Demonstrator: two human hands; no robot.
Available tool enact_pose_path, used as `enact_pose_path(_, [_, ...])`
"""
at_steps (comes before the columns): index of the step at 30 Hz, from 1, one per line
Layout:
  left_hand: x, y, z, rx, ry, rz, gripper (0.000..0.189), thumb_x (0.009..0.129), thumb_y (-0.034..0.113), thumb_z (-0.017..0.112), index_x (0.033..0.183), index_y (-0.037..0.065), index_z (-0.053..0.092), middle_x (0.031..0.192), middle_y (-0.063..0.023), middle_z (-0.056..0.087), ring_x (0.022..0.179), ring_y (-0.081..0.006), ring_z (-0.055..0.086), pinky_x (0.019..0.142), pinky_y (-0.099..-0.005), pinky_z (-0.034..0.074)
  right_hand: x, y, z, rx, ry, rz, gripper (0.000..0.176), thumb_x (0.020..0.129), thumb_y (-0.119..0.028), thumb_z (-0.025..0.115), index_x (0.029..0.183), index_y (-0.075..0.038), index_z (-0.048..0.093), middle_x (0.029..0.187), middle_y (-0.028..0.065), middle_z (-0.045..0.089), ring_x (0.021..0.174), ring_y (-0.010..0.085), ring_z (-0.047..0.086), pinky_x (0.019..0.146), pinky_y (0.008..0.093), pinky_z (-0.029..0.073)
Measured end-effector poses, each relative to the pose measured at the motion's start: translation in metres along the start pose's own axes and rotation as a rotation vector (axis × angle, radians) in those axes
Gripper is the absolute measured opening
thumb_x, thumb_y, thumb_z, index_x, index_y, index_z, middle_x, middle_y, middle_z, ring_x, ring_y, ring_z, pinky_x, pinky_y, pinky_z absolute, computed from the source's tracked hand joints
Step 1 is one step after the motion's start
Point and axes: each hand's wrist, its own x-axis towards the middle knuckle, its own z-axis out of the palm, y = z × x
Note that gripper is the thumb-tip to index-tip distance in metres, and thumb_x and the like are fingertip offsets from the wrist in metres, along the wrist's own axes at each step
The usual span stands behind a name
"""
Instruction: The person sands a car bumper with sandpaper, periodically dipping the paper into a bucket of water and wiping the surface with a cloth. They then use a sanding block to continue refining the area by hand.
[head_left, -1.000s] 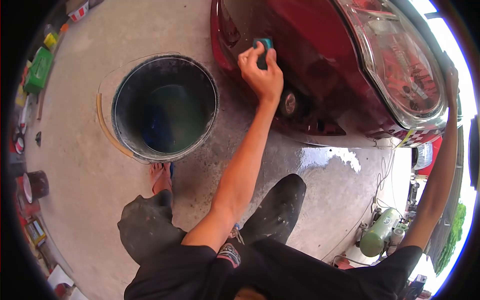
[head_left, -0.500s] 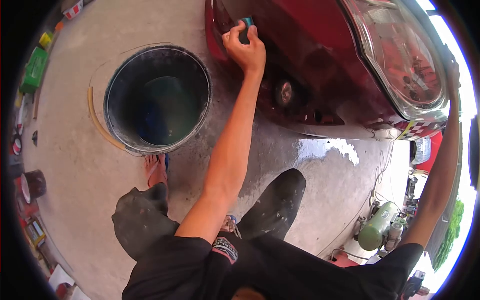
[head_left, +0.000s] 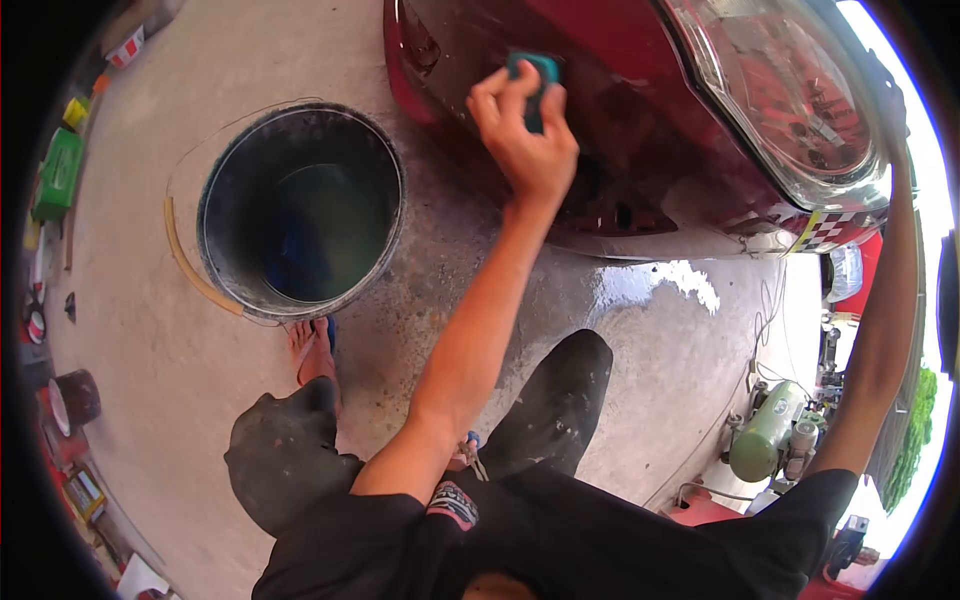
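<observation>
My left hand (head_left: 530,140) is closed around a teal sanding block (head_left: 541,70), fingers on one side and thumb on the other. It presses the block against the dull, dark red front bumper (head_left: 450,90) of a car. Far to the right, my right hand (head_left: 893,115) lies with fingers stretched out along the car's edge beyond the clear headlight (head_left: 790,100); it looks dim there and holds nothing I can see. Left of the bumper stands a black bucket (head_left: 225,180) with murky water (head_left: 340,220) in it.
Wet concrete floor (head_left: 440,290) lies below the bumper, with a bright puddle (head_left: 670,285). A green air compressor (head_left: 765,440) and loose cables stand at the right. Along the left edge are a green box (head_left: 58,175), a brown pot (head_left: 78,395) and assorted clutter.
My left hand has moved right and slightly down across the bumper with the sanding block in it. My right hand stays by the headlight. The view has shifted slightly.
</observation>
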Motion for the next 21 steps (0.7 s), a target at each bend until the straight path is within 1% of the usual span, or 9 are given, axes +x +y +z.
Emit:
enact_pose_path(2, [-0.004,0.01,-0.001,-0.045,-0.045,0.042,0.024,0.086,0.004,0.08,0.109,-0.002,0.076,0.113,-0.0163,0.064,0.113,-0.0326,0.062,0.099,-0.0425,0.05,0.001,0.0,-0.001,-0.027,-0.004,-0.028,0.042,0.11,-0.028,0.055,0.144,-0.006,0.059,0.13,0.0132,0.067,0.115,0.0265,0.068,0.095,0.0388,0.057])
enact_pose_path(3, [0.012,0.003,0.0,0.008,-0.019,0.084,0.024,0.085,0.005,0.082,0.107,-0.003,0.076,0.108,-0.0181,0.066,0.108,-0.0329,0.064,0.096,-0.0413,0.051,0.002,0.0,-0.001,-0.047,-0.001,-0.043,0.041,0.11,-0.028,0.055,0.144,-0.006,0.059,0.13,0.0132,0.067,0.115,0.0266,0.068,0.095,0.0388,0.057])
enact_pose_path(5, [0.053,-0.054,0.017,0.025,0.054,-0.095,0.024,0.085,0.008,0.083,0.104,-0.004,0.075,0.102,-0.0193,0.069,0.1,-0.0334,0.066,0.091,-0.042,0.052,0.002,0.001,-0.003,-0.078,0.004,-0.072,0.041,0.11,-0.027,0.055,0.144,-0.006,0.059,0.13,0.0132,0.067,0.115,0.0267,0.068,0.094,0.0389,0.057])
enact_pose_path(7, [0.083,-0.083,0.024,0.054,0.07,-0.16,0.019,0.084,0.006,0.079,0.1,-0.004,0.074,0.099,-0.0207,0.068,0.095,-0.0385,0.064,0.088,-0.0477,0.05,0.001,0.0,0.001,-0.102,0.009,-0.105,0.041,0.11,-0.027,0.055,0.144,-0.006,0.059,0.129,0.0132,0.067,0.114,0.0269,0.068,0.094,0.039,0.058])
enact_pose_path(10, [0.026,-0.011,0.008,-0.005,0.034,0.026,0.025,0.086,0.007,0.081,0.107,-0.003,0.075,0.109,-0.0187,0.068,0.106,-0.034,0.066,0.095,-0.0437,0.051,0.001,0.005,-0.002,-0.157,0.029,-0.155,0.04,0.11,-0.026,0.055,0.144,-0.006,0.058,0.129,0.0132,0.067,0.114,0.0271,0.068,0.093,0.0391,0.058])
enact_pose_path(12, [-0.015,0.035,-0.003,-0.025,-0.059,0.044,0.028,0.086,0.005,0.081,0.113,-0.002,0.074,0.109,-0.0161,0.064,0.11,-0.0336,0.062,0.095,-0.043,0.05,0.009,0.005,-0.001,-0.208,0.035,-0.196,0.04,0.11,-0.026,0.054,0.144,-0.005,0.058,0.129,0.0132,0.067,0.114,0.0273,0.068,0.093,0.0392,0.058])
enact_pose_path(16, [0.032,-0.006,0.012,-0.004,0.008,0.16,0.026,0.087,0.008,0.08,0.109,-0.003,0.075,0.103,-0.0172,0.065,0.103,-0.0338,0.064,0.092,-0.0429,0.051,0.012,0.01,0.001,-0.341,0.065,-0.318,0.04,0.11,-0.025,0.054,0.144,-0.005,0.058,0.128,0.0132,0.067,0.113,0.0276,0.068,0.092,0.0393,0.059])
enact_pose_path(19, [0.081,-0.04,0.022,0.073,0.043,-0.184,0.023,0.085,0.01,0.082,0.103,-0.003,0.076,0.099,-0.0177,0.069,0.098,-0.0342,0.067,0.087,-0.0428,0.053,0.006,0.016,0.007,-0.59,0.124,-0.519,0.039,0.11,-0.024,0.054,0.144,-0.005,0.057,0.128,0.0132,0.067,0.112,0.0278,0.068,0.091,0.0394,0.059])
enact_pose_path(21, [0.055,-0.019,0.016,0.042,0.055,-0.03,0.022,0.084,0.009,0.083,0.102,-0.002,0.077,0.103,-0.0172,0.068,0.101,-0.0342,0.066,0.087,-0.0443,0.053,0.012,0.018,0.004,-0.907,0.216,-0.703,0.039,0.11,-0.023,0.054,0.144,-0.005,0.057,0.127,0.0132,0.066,0.112,0.028,0.068,0.091,0.0395,0.06])
